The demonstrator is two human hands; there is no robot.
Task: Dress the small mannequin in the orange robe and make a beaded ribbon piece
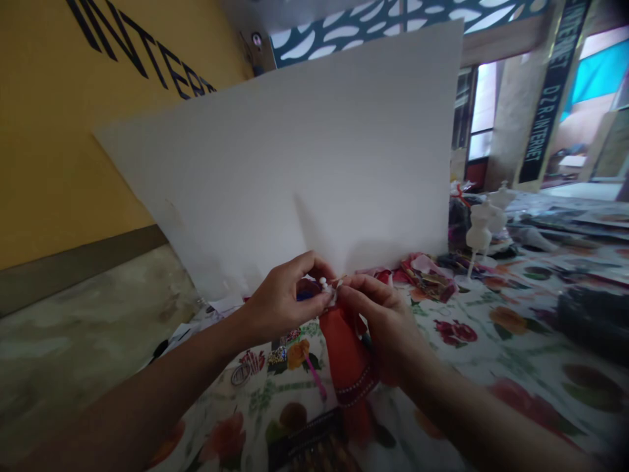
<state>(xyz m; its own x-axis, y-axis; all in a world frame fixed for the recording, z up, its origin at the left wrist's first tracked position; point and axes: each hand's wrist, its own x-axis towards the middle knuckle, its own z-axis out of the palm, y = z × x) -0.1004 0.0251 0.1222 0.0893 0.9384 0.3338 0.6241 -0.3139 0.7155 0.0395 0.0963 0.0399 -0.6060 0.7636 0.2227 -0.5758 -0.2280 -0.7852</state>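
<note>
A small white dress form wearing an orange-red doll skirt stands in front of me, its top largely covered by my fingers. With thumb and fingers, my left hand grips its upper part from the left. My right hand is closed in a pinch at the right side of the form, just above the skirt's waist. What sits between those right fingertips is too small to make out. A dotted trim band runs around the skirt near its lower part.
A large white board rises behind my hands. Fabric scraps and more white mini dress forms stand to the right on the floral tablecloth. A pink stick lies left of the skirt; a dark bundle is far right.
</note>
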